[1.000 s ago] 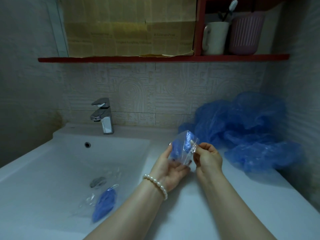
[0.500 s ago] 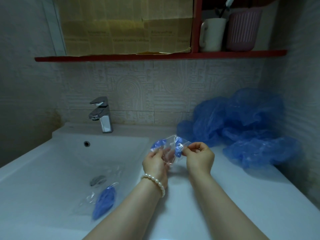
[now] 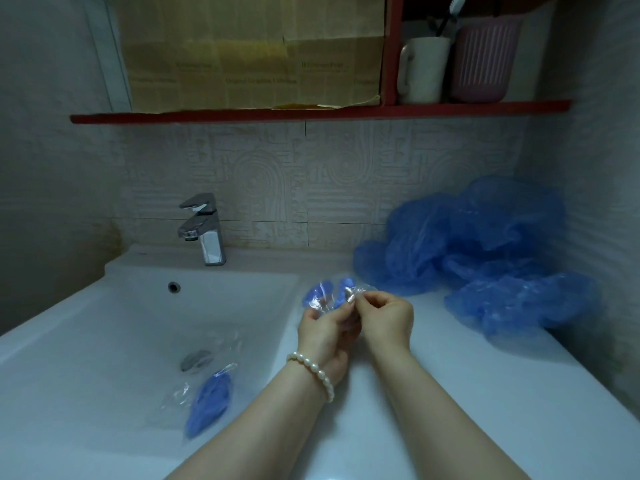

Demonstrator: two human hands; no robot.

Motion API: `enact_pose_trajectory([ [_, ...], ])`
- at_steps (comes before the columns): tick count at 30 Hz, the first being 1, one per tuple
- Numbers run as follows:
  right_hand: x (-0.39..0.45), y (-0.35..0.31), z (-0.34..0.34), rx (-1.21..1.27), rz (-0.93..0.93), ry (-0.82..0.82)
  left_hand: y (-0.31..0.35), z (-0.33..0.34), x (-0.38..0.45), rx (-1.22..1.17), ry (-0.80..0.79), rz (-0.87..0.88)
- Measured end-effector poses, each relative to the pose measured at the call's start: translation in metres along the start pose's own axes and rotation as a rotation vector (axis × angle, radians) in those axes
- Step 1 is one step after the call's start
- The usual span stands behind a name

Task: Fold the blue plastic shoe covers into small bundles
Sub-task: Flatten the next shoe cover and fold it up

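Note:
A small clear plastic packet (image 3: 329,296) with folded blue shoe cover inside is held above the counter beside the basin. My left hand (image 3: 325,332), with a pearl bracelet on the wrist, grips its lower part. My right hand (image 3: 386,318) pinches its right edge with thumb and fingertips. A loose heap of blue plastic shoe covers (image 3: 485,251) lies on the counter at the back right. In the basin lies another blue bundle in a clear packet (image 3: 209,398), close to the drain.
The white sink (image 3: 104,323) has a chrome faucet (image 3: 204,230) at its back and a drain plug (image 3: 195,360). A red shelf (image 3: 311,112) above carries a white mug (image 3: 422,69) and a pink holder (image 3: 483,57). Walls close in on both sides.
Both hands have lowered and turned the packet from upright to flatter, and my left hand has curled its fingers round it. The view has shifted slightly upward.

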State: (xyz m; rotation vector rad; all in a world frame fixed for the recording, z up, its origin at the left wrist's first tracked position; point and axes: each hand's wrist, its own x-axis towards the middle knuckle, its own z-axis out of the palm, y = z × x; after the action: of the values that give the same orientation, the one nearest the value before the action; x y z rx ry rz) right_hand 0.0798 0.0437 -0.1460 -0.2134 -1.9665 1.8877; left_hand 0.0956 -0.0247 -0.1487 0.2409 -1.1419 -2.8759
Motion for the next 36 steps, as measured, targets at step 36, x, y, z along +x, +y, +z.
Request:
enact_pose_trajectory([
  [36, 0.015, -0.005, -0.028, 0.108, 0.23, -0.441, 0.018, -0.023, 0.008, 0.321, -0.112, -0.003],
])
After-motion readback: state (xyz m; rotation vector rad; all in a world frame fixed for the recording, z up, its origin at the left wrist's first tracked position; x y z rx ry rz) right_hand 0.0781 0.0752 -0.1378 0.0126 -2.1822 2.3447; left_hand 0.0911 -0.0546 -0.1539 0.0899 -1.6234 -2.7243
